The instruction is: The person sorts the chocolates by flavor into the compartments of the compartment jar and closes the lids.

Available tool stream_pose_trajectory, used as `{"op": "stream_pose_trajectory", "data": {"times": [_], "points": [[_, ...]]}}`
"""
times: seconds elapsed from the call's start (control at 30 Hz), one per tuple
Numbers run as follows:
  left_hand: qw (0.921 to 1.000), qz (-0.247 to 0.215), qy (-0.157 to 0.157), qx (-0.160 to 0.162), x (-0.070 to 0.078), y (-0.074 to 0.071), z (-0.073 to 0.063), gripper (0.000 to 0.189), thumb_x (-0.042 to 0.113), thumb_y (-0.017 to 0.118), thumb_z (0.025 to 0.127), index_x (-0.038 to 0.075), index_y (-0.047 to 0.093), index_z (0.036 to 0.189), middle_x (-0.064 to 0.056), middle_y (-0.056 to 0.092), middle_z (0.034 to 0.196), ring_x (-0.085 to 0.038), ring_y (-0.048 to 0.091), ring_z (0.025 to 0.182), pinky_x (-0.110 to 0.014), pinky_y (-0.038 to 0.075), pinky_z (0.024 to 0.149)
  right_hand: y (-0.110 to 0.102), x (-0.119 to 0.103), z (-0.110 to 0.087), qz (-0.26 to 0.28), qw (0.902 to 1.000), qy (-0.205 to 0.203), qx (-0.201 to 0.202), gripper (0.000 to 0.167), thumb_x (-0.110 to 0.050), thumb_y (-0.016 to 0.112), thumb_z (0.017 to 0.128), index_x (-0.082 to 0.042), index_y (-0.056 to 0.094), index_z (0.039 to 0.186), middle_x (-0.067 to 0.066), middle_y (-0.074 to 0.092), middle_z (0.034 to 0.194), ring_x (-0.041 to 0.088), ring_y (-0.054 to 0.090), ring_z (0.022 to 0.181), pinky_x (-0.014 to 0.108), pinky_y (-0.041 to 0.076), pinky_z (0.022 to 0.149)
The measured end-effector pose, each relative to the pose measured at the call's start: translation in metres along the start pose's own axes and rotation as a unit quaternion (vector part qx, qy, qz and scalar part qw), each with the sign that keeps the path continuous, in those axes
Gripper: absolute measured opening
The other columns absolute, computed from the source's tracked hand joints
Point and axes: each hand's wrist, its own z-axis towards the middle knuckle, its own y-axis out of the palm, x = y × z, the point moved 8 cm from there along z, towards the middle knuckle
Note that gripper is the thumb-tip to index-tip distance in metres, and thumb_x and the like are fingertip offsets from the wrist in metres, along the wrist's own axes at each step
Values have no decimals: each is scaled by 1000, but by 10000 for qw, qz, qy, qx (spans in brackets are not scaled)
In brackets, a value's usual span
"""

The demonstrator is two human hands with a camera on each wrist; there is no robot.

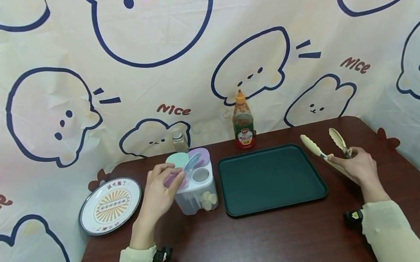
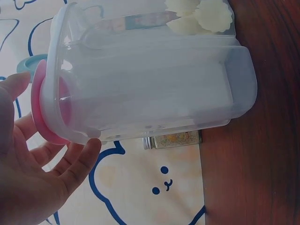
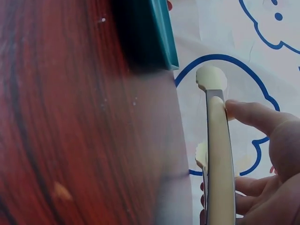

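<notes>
My left hand (image 1: pixel 160 189) reaches over a clear plastic box (image 1: pixel 189 201) with round coloured lids. Thumb and fingertips pinch the edge of its light blue lid (image 1: pixel 192 162), which stands tilted up beside an uncovered round opening (image 1: pixel 201 174). A pink lid (image 2: pixel 41 103) sits on the near compartment in the left wrist view. Pale, wavy-edged pieces (image 1: pixel 208 200) lie in one front compartment. On the right, my right hand (image 1: pixel 361 167) holds a pair of tongs (image 1: pixel 314 146) with cream tips. Its thumb lies along one arm in the right wrist view; the tips are spread apart.
A dark green tray (image 1: pixel 271 178) lies between the hands. Behind it stands a sauce bottle (image 1: pixel 243 125) with an orange cap. A small spice jar (image 1: pixel 180 142) is behind the box. At the left edge rests a white patterned plate (image 1: pixel 110 206). A printed cloth hangs behind the table.
</notes>
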Motion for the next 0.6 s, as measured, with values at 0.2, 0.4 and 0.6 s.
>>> {"op": "stream_pose_trajectory", "data": {"times": [0.2, 0.4, 0.6], "points": [[10000, -38, 32, 5, 0, 0, 0, 47, 53, 56, 97, 14, 71, 119, -9, 53, 139, -29, 41, 127, -55, 38, 105, 6, 4, 2, -117, 9997, 84, -172, 104, -63, 62, 87, 7, 23, 153, 36, 30, 154, 55, 25, 139, 64, 29, 109], [10000, -28, 69, 52, 1, -1, 0, 44, 50, 57, 97, 13, 71, 118, -10, 54, 138, -29, 41, 125, -55, 38, 104, 12, 7, 3, -91, 9994, 146, -287, 100, -59, 63, 89, 7, 24, 153, 36, 28, 154, 55, 24, 139, 64, 30, 109], [10000, -1, 56, 77, 0, 0, 1, 43, 51, 57, 97, 15, 72, 117, -8, 54, 136, -28, 42, 125, -53, 38, 104, 14, 9, 5, -56, 9993, 184, -312, 102, -58, 65, 88, 6, 21, 154, 35, 27, 155, 56, 24, 139, 64, 30, 109]]}}
